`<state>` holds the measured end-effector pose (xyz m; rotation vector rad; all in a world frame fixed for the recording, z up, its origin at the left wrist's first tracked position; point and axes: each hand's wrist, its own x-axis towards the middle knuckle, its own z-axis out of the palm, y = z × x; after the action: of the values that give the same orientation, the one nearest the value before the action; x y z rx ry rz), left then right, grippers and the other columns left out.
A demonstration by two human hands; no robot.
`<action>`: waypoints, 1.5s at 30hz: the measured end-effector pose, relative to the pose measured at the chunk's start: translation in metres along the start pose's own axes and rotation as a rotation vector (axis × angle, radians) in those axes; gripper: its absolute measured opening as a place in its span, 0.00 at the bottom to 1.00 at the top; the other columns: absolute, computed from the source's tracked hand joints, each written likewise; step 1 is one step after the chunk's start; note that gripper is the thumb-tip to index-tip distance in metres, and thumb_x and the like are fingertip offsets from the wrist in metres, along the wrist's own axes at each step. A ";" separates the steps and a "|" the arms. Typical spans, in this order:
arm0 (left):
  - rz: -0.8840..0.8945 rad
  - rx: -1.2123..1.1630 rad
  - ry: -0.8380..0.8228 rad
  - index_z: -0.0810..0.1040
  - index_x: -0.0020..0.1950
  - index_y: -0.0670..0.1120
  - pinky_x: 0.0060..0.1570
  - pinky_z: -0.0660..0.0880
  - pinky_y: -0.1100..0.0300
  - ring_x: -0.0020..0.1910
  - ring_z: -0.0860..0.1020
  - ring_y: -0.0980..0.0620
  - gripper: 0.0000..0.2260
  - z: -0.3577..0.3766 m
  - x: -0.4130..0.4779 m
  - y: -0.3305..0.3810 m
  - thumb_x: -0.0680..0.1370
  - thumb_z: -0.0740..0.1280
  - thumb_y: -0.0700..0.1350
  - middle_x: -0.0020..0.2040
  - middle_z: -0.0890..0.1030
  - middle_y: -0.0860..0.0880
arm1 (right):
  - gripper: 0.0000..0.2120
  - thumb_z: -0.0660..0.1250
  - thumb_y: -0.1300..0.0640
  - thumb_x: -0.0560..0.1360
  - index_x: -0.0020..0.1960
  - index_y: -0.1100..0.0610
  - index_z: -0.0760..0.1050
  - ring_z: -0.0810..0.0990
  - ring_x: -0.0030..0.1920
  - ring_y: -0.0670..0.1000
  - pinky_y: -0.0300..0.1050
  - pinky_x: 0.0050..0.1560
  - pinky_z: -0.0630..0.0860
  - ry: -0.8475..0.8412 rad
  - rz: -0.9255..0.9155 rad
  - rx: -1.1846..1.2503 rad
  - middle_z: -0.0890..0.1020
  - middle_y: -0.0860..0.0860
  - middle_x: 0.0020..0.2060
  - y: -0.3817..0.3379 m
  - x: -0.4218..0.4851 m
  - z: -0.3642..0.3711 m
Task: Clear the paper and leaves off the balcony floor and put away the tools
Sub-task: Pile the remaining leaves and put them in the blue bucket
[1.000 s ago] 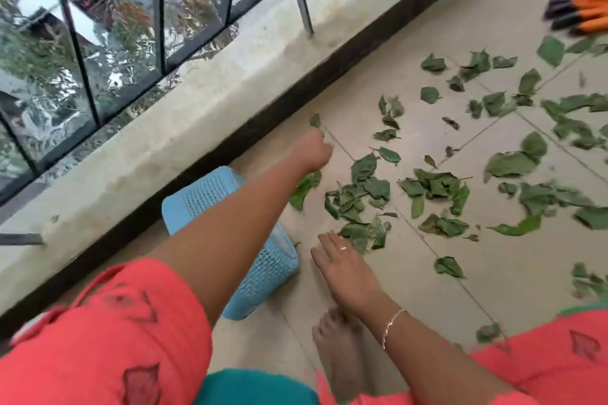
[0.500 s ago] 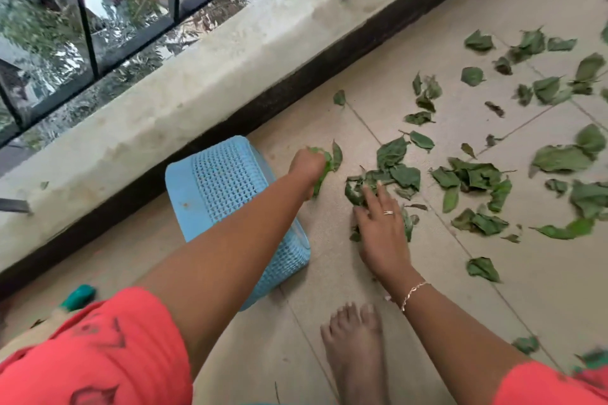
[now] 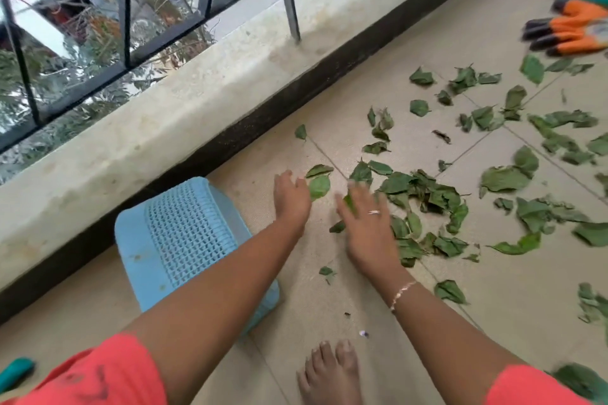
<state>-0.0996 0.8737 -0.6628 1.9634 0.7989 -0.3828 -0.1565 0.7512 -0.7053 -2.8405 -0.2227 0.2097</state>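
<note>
Green leaves lie scattered over the beige tiled balcony floor, thickest in a heap just right of my hands. My left hand reaches over the floor with straight fingers beside a single leaf, holding nothing. My right hand, motion-blurred, is spread flat with fingers straight at the left edge of the heap. A light blue perforated basket lies on its side under my left forearm. Orange and black gloves lie at the far right.
A low concrete kerb with a dark base and a black metal railing run along the left. A teal handle shows at the bottom left. My bare foot stands on the floor below my hands.
My left hand has let go of the leaves it gripped and opened. My right hand has slid off the pile, back toward me. The view has swung, bringing the gloves back in.
</note>
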 end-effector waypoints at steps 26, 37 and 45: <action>0.101 0.873 -0.423 0.39 0.77 0.46 0.74 0.52 0.44 0.77 0.44 0.44 0.37 -0.019 0.062 -0.014 0.74 0.54 0.28 0.76 0.35 0.48 | 0.23 0.51 0.61 0.79 0.74 0.61 0.56 0.53 0.75 0.56 0.61 0.69 0.56 -0.176 -0.248 -0.193 0.53 0.58 0.75 -0.043 0.171 -0.001; 0.095 0.933 -0.440 0.36 0.76 0.44 0.74 0.49 0.43 0.76 0.39 0.43 0.35 -0.013 0.062 -0.020 0.76 0.52 0.29 0.75 0.32 0.44 | 0.29 0.44 0.65 0.76 0.76 0.58 0.43 0.43 0.76 0.56 0.61 0.72 0.40 -0.162 -0.130 -0.009 0.44 0.55 0.76 -0.024 0.039 0.022; 0.080 0.952 -0.464 0.35 0.76 0.43 0.74 0.49 0.49 0.76 0.40 0.42 0.36 -0.016 0.064 -0.013 0.75 0.52 0.25 0.75 0.32 0.43 | 0.26 0.52 0.58 0.79 0.76 0.56 0.49 0.52 0.74 0.57 0.55 0.73 0.52 -0.096 -0.016 0.014 0.50 0.57 0.76 0.051 0.105 -0.001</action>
<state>-0.0620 0.9156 -0.6988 2.5820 0.2195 -1.2916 -0.0471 0.7204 -0.7314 -2.8163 -0.2627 0.3440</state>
